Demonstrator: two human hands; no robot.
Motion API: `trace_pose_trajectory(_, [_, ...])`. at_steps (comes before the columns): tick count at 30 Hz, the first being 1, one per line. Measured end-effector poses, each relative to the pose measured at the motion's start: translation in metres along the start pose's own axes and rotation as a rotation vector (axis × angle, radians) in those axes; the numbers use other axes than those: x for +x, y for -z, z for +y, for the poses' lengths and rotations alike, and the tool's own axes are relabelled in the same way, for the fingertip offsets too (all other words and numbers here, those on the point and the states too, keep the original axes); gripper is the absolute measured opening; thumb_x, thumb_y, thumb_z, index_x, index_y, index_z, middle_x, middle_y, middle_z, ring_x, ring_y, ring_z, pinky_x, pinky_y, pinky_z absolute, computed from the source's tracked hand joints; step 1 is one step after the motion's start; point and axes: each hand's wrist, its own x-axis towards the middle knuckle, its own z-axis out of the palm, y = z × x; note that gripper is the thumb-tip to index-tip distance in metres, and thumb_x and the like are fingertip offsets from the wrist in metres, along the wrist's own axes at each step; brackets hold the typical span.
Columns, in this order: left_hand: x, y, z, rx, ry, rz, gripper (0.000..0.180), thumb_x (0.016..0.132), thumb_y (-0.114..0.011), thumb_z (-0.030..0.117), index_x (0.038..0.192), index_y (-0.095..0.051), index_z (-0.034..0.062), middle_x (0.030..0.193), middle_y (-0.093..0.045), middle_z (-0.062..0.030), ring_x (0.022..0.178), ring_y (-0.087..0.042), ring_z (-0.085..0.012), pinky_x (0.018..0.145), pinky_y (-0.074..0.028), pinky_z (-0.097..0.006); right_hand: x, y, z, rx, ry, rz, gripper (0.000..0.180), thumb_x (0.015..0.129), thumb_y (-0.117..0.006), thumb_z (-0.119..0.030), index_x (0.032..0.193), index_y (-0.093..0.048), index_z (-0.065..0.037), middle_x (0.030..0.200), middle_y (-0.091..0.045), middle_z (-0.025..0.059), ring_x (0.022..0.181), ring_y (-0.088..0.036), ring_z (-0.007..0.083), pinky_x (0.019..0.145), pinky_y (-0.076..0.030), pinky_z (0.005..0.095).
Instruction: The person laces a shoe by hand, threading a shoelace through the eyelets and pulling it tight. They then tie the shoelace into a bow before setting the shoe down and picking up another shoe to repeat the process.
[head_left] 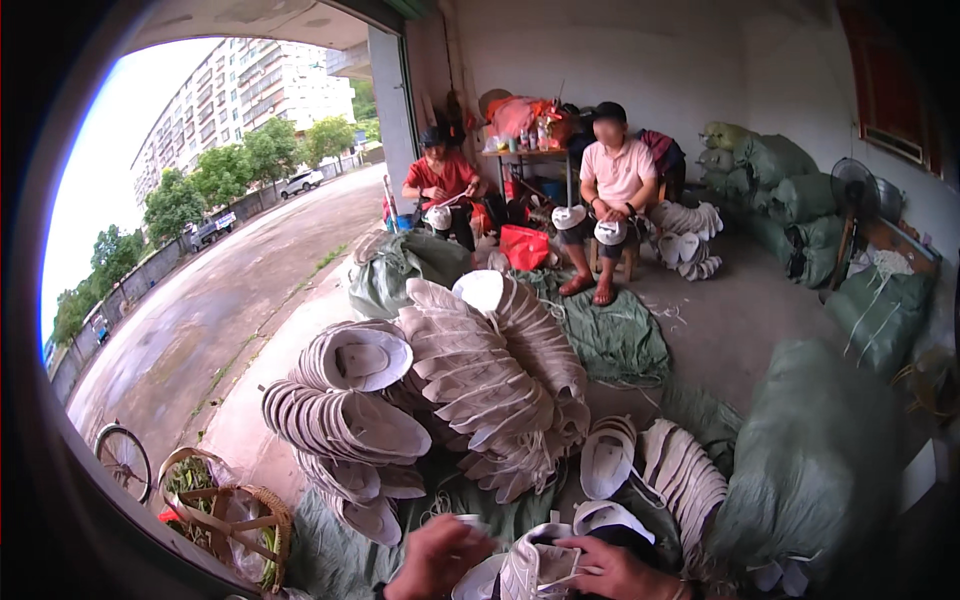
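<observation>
Hands [440, 555] [612, 568] holding white hat [530, 570], stacks beyond

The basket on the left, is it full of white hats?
No, the woven basket holds green leafy stuff and plastic; the white hats lie stacked on the floor beside it.

Single head view, worn high, facing forward-down over hat pile [450, 390]; near it, hands at lower edge.

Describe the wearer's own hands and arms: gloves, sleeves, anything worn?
Both hands are bare, no gloves. The left hand shows no ring or band, and its forearm is cut off by the frame edge. The right hand has a thin bracelet at the wrist. No sleeve shows on either arm.
</observation>
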Motion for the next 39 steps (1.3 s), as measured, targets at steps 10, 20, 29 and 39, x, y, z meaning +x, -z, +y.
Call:
trace_pose_trajectory(10, [0.049, -0.053, 0.038, -0.128, -0.223, -0.438, 0.015, 0.080, -0.066, 0.007, 0.094, -0.061, 0.0039, 0.084, -0.059, -0.0107, 0.078, -0.060, -0.0257, 0.069, -0.048, -0.033, -0.020, 0.018, -0.019, 0.017, -0.068, 0.012, 0.013, 0.090, -0.058, -0.010, 0.100, -0.063, -0.002, 0.075, -0.059, -0.0033, 0.068, -0.054, 0.0040, 0.063, -0.046, 0.0225])
trace_pose_trajectory(20, [0.023, -0.038, -0.006, -0.230, 0.130, -0.102, 0.008, 0.084, -0.065, 0.003, 0.088, -0.060, -0.0009, 0.078, -0.061, -0.0004, 0.070, -0.054, -0.0032, 0.057, -0.043, -0.020, -0.056, 0.060, -0.021, -0.125, -0.267, 0.150, 0.019, 0.085, -0.061, -0.004, 0.103, -0.061, 0.000, 0.069, -0.056, -0.0039, 0.059, -0.049, 0.0017, 0.054, -0.040, 0.0181])
trace_pose_trajectory(29, [-0.034, 0.067, -0.133, 0.236, 0.290, 0.292, 0.011, 0.089, -0.061, 0.013, 0.085, -0.059, 0.0029, 0.072, -0.057, 0.0009, 0.064, -0.046, -0.0049, 0.057, -0.039, -0.023, -0.130, 0.127, 0.070, -0.462, -0.524, 0.263, 0.010, 0.083, -0.062, -0.008, 0.084, -0.067, 0.001, 0.066, -0.062, 0.0015, 0.055, -0.054, 0.0057, 0.050, -0.043, 0.0217])
trace_pose_trajectory(39, [-0.122, -0.003, -0.172, -0.017, 0.664, 0.175, 0.024, 0.092, -0.052, 0.018, 0.080, -0.063, 0.0001, 0.080, -0.063, -0.0040, 0.074, -0.054, -0.0099, 0.067, -0.042, -0.024, -0.077, 0.067, 0.075, -0.441, -0.372, 0.559, 0.017, 0.086, -0.058, -0.013, 0.098, -0.066, -0.003, 0.067, -0.064, 0.0078, 0.064, -0.063, 0.0103, 0.054, -0.047, 0.0272])
